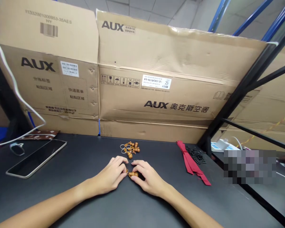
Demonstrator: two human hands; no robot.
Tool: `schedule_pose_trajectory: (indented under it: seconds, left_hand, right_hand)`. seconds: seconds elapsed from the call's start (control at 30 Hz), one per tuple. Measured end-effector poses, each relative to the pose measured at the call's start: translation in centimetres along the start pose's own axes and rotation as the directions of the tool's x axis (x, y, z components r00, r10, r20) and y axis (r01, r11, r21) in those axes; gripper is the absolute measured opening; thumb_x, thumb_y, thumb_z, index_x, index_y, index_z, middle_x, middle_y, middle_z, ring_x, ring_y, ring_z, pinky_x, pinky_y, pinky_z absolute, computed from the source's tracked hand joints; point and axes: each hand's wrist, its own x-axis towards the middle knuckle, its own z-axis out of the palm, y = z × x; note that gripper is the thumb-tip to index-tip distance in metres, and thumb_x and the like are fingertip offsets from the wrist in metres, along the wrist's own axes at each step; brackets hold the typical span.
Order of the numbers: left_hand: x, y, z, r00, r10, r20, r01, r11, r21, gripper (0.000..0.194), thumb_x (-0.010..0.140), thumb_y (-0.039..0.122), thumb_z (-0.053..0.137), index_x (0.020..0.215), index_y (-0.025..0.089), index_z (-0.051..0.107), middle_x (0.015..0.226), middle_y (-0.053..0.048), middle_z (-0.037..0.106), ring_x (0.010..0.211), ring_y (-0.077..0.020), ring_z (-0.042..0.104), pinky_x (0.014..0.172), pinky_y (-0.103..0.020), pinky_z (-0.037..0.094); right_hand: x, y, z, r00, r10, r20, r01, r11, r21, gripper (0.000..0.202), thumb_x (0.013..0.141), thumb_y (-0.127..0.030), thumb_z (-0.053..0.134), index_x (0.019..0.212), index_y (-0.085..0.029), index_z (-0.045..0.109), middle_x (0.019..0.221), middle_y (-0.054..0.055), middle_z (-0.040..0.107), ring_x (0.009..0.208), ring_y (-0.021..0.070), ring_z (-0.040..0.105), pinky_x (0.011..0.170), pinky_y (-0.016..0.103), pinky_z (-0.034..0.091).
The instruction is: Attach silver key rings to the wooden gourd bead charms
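Between my two hands, low over the black table (118,205), is a small wooden gourd keychain (133,174) with an orange-brown cord. My left hand (109,175) has thumb and index finger closed on the cord end; the very tip of that end is hidden by the fingers. At the gourd's other end, my right hand (148,177) pinches the wooden body between thumb and fingers. Just beyond my fingertips lies a small pile of similar gourd keychains (130,148), with metal split rings and cords tangled together.
On the right lie red fabric strips (188,161) beside a heap of black clips or loops (197,155). A phone (36,158), a white cable (19,91) and a brown patterned pouch (40,135) are at left. Cardboard panels (147,101) wall the back; a black frame post (230,101) stands right.
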Motion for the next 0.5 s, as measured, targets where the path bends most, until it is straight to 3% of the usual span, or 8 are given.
schedule_pose_trajectory:
  seconds: [0.2,0.37,0.5]
  left_hand:
    - [0.0,0.0,-0.4,0.999,0.023,0.039,-0.022,0.999,-0.036,0.015,0.094,0.013,0.044,0.086,0.02,0.055,0.118,-0.009,0.053,0.105,-0.0231,0.052,0.091,-0.039,0.044]
    - [-0.2,0.0,-0.1,1.0,-0.016,0.0,0.016,1.0,-0.025,0.006,0.092,0.021,0.053,0.086,0.019,0.055,0.118,-0.009,0.053,0.109,-0.0252,0.05,0.093,-0.041,0.043]
    - [-0.1,0.0,-0.1,1.0,-0.004,0.004,0.004,1.0,-0.006,0.013,0.094,0.016,0.046,0.085,0.019,0.054,0.117,-0.009,0.054,0.108,-0.0246,0.051,0.092,-0.041,0.043]
  right_hand:
    - [-0.2,1.0,-0.1,0.994,0.085,-0.073,-0.088,0.995,-0.041,0.007,0.089,-0.026,0.062,0.091,-0.02,0.061,0.116,0.012,0.065,0.111,0.0241,0.06,0.093,0.041,0.049]
    - [-0.2,0.1,0.2,0.998,0.043,-0.041,-0.042,0.999,0.015,0.006,0.088,-0.025,0.062,0.088,-0.02,0.06,0.118,0.012,0.064,0.112,0.0237,0.059,0.093,0.04,0.048]
    - [-0.2,0.1,0.3,0.999,0.025,-0.024,-0.024,0.999,0.044,0.006,0.087,-0.024,0.063,0.087,-0.02,0.06,0.119,0.011,0.064,0.113,0.0232,0.059,0.094,0.039,0.047]
